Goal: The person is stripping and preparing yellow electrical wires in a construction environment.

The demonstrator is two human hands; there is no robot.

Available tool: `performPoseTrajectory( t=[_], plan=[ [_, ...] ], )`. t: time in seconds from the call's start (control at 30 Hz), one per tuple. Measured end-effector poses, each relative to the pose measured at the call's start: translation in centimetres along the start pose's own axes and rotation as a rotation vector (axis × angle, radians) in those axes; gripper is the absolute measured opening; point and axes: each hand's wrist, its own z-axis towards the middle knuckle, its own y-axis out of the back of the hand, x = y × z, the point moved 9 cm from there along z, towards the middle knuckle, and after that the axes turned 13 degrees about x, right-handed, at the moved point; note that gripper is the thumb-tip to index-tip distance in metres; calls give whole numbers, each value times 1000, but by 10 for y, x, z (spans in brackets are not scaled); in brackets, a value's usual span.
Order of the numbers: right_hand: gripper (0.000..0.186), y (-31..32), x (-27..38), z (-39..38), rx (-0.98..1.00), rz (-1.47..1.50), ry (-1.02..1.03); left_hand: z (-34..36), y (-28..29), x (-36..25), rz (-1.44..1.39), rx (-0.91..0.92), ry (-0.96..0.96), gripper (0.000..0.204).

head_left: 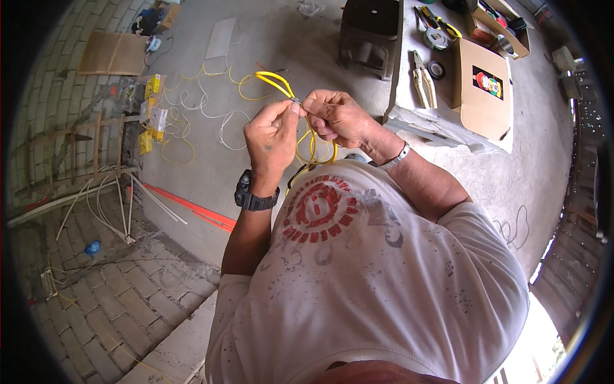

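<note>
My left hand (271, 139) and my right hand (339, 117) meet in front of my chest, both with fingers pinched closed. Between their fingertips is a yellow cable (274, 78), bent into a narrow loop that sticks out away from me. Where the fingertips meet, a short dark stretch shows on it; I cannot make out what this is. More yellow cable (314, 148) hangs in loops below the hands, close to my shirt. The fingers partly hide the spot they grip.
On the right stands a white table (400, 96) with pliers (422, 80), a black tape roll (436, 69), a tape measure (437, 38) and a cardboard box (483, 89). A dark stool (368, 38) is beside it. Loose wires (203, 102) and yellow boxes (152, 86) lie on the floor, left.
</note>
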Motion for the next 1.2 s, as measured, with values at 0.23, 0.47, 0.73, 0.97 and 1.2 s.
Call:
performPoseTrajectory(
  t=[0.23, 0.47, 0.73, 0.97, 1.2],
  plan=[
    [18, 0, -6, -1, -32, 123, -21, 2, -3, 2, 138, -24, -77, 11],
    [18, 3, -10, 2, -85, 125, 12, 0, -3, -4, 391, -122, -196, 6],
    [20, 3, -8, 4, -61, 91, 61, 2, -1, 0, 375, -139, -136, 5],
    [23, -3, 3, 4, 91, 246, 47, -9, 11, 34, -106, -150, 110, 16],
    [23, -4, -5, 8, 89, 223, -1, 2, 3, 7, -145, 1, 19, 13]
  ],
)
